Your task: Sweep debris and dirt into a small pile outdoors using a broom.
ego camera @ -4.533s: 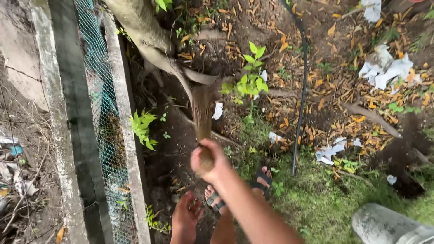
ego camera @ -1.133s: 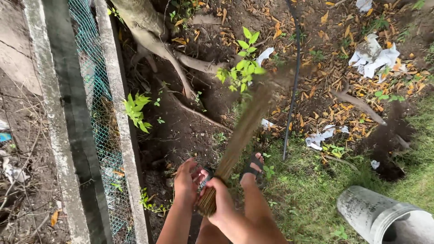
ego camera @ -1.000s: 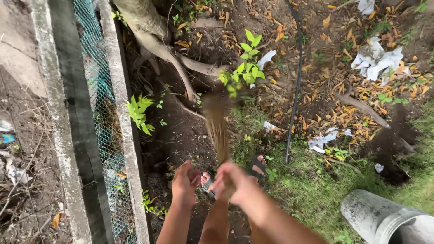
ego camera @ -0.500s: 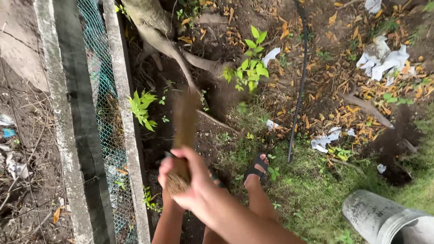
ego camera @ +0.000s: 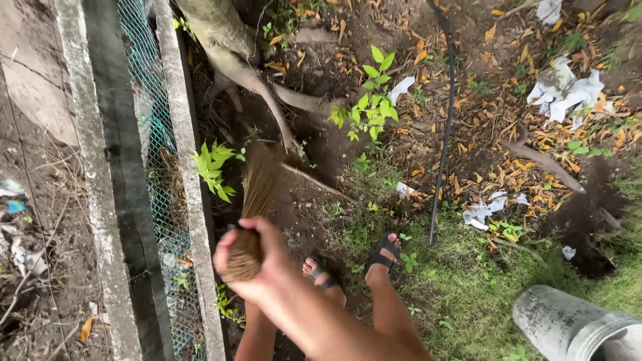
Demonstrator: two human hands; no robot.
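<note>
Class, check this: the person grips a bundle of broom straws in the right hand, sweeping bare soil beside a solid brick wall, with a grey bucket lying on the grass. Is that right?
Not quite. The head view shows a green wire-mesh fence between concrete rails, not a solid brick wall. The rest holds: the right hand grips the straw broom over bare soil, and the grey bucket lies on the grass.

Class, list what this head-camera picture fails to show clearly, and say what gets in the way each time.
1. Left hand: head view, hidden behind the right hand and forearm.
2. Broom bristle tips: blurred by motion.
3. Grey bucket: cut off by the bottom right corner, contents unseen.
4. Tree trunk: cut off by the top edge.
</note>
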